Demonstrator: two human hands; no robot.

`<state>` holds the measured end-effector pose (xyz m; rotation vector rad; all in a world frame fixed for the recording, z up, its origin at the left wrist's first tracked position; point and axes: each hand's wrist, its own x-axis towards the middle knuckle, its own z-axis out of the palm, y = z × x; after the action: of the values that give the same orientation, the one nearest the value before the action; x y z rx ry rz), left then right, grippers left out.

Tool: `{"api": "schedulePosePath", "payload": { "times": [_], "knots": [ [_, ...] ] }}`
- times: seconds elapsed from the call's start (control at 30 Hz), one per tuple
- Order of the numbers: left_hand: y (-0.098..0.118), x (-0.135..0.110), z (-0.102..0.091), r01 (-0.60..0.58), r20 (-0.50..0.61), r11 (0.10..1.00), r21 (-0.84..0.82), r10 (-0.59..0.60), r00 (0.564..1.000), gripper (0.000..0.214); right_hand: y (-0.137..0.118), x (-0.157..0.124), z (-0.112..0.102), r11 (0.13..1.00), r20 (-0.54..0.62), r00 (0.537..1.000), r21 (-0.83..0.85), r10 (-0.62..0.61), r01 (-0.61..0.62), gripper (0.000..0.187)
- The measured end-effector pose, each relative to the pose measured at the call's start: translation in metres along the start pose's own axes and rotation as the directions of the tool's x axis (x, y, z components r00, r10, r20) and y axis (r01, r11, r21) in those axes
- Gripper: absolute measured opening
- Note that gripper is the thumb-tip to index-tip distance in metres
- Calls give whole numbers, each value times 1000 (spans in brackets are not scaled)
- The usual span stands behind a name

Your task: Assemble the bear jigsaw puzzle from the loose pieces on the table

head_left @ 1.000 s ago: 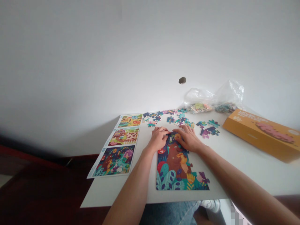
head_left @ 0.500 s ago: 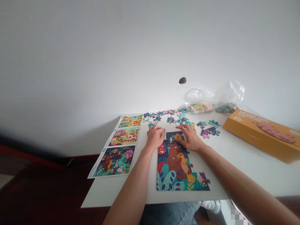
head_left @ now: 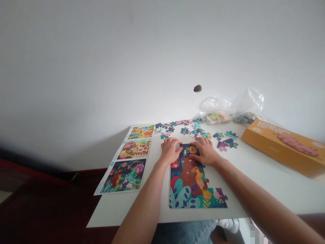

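A partly joined jigsaw puzzle (head_left: 188, 179) of a brown bear among leaves and flowers lies flat on the white table (head_left: 266, 184). My left hand (head_left: 170, 151) rests at its upper left corner, thumb reaching onto the puzzle's edge and fingers slightly bent. Across from it, my right hand (head_left: 206, 151) lies at the upper right, its thumb and forefinger spread over the dark top pieces. Neither hand has a loose piece visible in it. Part of the puzzle's upper edges is covered by my fingers.
Loose puzzle pieces (head_left: 166, 128) lie along the table's back, with another cluster of pieces (head_left: 227, 140) to the right. A picture sheet (head_left: 149, 149) hangs slightly over the left edge. Two clear plastic bags (head_left: 250, 101) of pieces stand behind an orange box (head_left: 281, 144).
My left hand has shifted slightly right, its thumb now on the puzzle's upper left edge. My right forefinger has come down a little toward the top pieces.
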<state>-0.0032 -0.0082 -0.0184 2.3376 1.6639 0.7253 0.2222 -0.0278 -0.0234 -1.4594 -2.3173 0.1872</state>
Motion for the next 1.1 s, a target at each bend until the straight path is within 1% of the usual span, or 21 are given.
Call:
{"api": "schedulePosePath", "payload": {
  "times": [0.2, 0.3, 0.4, 0.5, 0.67, 0.83, 1.1],
  "knots": [
    [-1, 2, 6, -5, -47, 983, -184, -3, 999, 23, 1, 0, 2, 1000, 3, 1000, -1, -2, 2, 62],
    [-2, 4, 7, -18, -63, 972, -233, 3, 998, 22, 1, 0, 1, 1000, -3, 1000, -3, 0, 0, 63],
    [-4, 7, 6, -43, -105, 958, -284, 14, 994, 22, 1, -1, 0, 1000, -5, 1000, -3, -7, 7, 60],
    [-6, 9, 5, -72, -129, 944, -322, 31, 991, 26, 1, -1, 0, 1000, -1, 1000, 0, -16, 16, 58],
    [-5, 8, 7, -53, -125, 935, -351, 9, 992, 25, 0, -2, 1, 1000, -4, 1000, -1, -9, 9, 58],
    [-4, 9, 8, -31, -110, 921, -390, -13, 994, 14, -1, -2, -1, 1000, -2, 1000, -2, -12, 12, 58],
    [-3, 8, 7, -47, -58, 885, -464, 23, 998, 18, 0, -1, 0, 1000, 7, 1000, -4, -6, 6, 60]
  ]
}}
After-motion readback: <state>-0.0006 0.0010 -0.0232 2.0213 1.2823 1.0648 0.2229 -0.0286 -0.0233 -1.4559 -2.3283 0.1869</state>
